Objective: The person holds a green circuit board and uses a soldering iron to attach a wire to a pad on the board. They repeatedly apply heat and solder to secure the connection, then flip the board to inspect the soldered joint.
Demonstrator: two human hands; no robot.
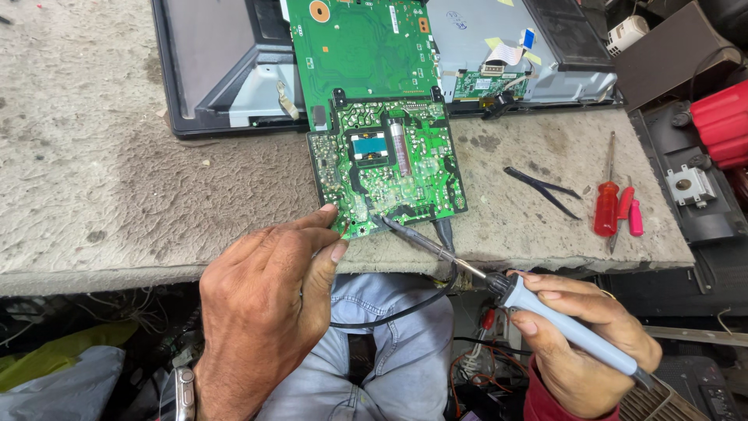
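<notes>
While right hand [580, 339] grips soldering iron [545, 312].

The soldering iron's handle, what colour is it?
Pale blue-grey, with a black collar near the metal shaft; the head view shows the soldering iron in the right hand.

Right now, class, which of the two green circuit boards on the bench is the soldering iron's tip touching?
The smaller, nearer board, whose corner the left hand steadies; the larger board lies farther back, untouched. The right hand holds the soldering iron.
</notes>
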